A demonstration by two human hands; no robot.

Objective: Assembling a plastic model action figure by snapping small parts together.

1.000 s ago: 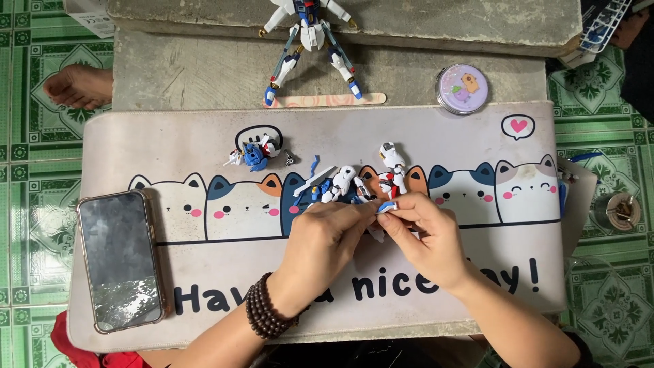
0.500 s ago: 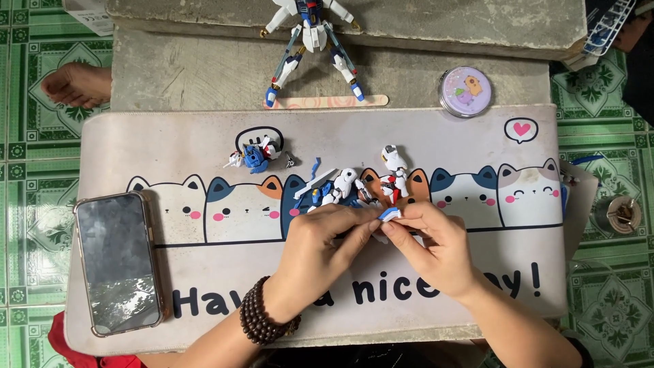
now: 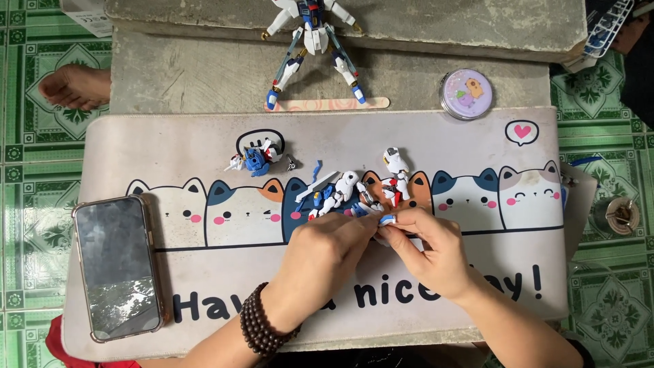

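Small model part, seemingly pinched, mostly hidden

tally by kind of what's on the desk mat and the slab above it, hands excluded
Standing robot model: 1
Loose clusters of model parts on the mat: 3, blue one, white-blue one, white-red one
Small part pinched between left hand and right hand: 1
Phone: 1
Round purple tin: 1
Flat stick: 1
Total: 8
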